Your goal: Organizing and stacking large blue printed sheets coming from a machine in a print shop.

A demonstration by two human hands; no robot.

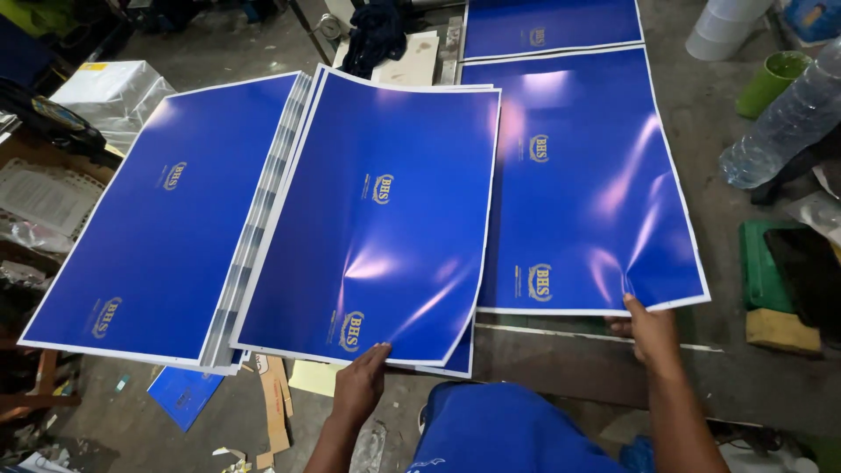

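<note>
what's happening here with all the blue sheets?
A person is handling large glossy blue printed sheets with white borders. The left hand holds the near edge of the middle sheet, which is bowed and lifted over a fanned stack to its left. The right hand grips the near edge of another blue sheet on the right, and it creases there. A further sheet lies beyond. A clear plastic bottle and a green cup are at the far right.
</note>
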